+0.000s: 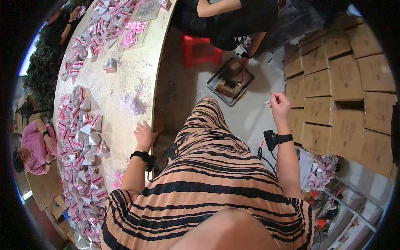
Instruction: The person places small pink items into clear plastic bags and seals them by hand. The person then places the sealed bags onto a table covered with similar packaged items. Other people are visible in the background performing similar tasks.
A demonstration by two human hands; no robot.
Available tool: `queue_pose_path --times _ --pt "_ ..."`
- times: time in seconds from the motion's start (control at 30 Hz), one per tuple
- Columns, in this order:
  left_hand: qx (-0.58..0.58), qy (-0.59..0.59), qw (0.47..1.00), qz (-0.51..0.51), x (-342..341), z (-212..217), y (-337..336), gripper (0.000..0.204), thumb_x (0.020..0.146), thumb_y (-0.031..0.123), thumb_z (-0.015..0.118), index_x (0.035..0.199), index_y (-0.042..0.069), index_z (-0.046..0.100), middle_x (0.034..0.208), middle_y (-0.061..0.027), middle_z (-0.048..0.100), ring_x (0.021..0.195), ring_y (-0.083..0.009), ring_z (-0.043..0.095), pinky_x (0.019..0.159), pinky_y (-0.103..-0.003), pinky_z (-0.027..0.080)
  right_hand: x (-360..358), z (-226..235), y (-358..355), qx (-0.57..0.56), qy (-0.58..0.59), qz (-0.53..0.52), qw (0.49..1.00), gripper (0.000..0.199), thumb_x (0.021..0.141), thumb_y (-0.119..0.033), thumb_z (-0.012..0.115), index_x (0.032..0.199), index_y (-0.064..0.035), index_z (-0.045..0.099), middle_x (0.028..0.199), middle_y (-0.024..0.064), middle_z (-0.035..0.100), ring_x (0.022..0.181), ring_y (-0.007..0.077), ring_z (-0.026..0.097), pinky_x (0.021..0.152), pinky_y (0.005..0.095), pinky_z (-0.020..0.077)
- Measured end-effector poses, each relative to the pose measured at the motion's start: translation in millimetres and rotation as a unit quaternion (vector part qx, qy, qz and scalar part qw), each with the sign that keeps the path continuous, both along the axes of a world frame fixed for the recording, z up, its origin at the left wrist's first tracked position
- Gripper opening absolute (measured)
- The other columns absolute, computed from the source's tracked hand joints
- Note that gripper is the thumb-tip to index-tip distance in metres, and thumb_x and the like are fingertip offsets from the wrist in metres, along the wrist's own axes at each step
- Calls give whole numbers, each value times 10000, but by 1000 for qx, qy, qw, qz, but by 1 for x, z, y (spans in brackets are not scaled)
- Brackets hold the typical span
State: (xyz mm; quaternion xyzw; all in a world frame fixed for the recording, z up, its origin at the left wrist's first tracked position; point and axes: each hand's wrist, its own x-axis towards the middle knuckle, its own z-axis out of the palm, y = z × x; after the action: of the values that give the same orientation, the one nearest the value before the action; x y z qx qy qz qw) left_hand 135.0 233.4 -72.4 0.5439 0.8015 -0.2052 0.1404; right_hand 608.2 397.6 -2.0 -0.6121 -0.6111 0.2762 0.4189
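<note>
My left hand (143,136) rests on the edge of the pale wooden table (125,83), its fingers spread and nothing in them. Out over the floor on the right, my right hand (280,109) is closed in a pinch. A small thin white stick (267,102) pokes out from between its fingertips; its kind is too small to tell. Along the table lies a long heap of small clear packets (83,158) with red-and-white labels. One single packet (110,65) sits apart from the heap, and pink labels (134,34) lie at the far end.
Brown cartons (333,75) are stacked high on the right. Ahead on the floor is a black tray (210,83) with a brown box in it, by a co-worker's hand (244,61). A red stool (200,51) stands beside it. Another person in pink (37,146) sits beyond the table.
</note>
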Motion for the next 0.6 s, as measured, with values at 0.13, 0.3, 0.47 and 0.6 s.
queue_pose_path --times 0.13,0.3,0.47,0.6 --pt "83 48 994 -44 -7 -19 -13 555 799 171 569 1279 -29 375 1236 -296 424 1065 -397 498 904 -459 399 -13 3 9 15 12 31 999 63 806 -30 580 793 26 606 669 42 578 495 90 518 466 235 417" --pt "81 54 995 -31 -3 -33 -12 494 823 67 479 1292 -42 372 1278 -329 383 1149 -429 444 908 -430 420 -45 6 16 29 -29 74 996 49 797 -13 579 810 27 604 682 47 576 485 87 494 470 233 402" --pt "100 28 994 -16 3 -27 -15 557 790 38 520 1309 -50 338 1293 -329 360 1174 -439 417 828 -383 502 -54 2 26 18 -1 117 993 51 790 -9 585 808 35 602 698 56 582 526 89 516 490 236 416" --pt "109 12 994 -19 -6 -32 -19 675 723 7 588 1328 -49 294 1310 -331 328 1194 -443 391 788 -368 525 -48 -7 49 17 15 137 990 76 814 -34 578 808 38 602 709 47 592 488 101 548 457 241 434"
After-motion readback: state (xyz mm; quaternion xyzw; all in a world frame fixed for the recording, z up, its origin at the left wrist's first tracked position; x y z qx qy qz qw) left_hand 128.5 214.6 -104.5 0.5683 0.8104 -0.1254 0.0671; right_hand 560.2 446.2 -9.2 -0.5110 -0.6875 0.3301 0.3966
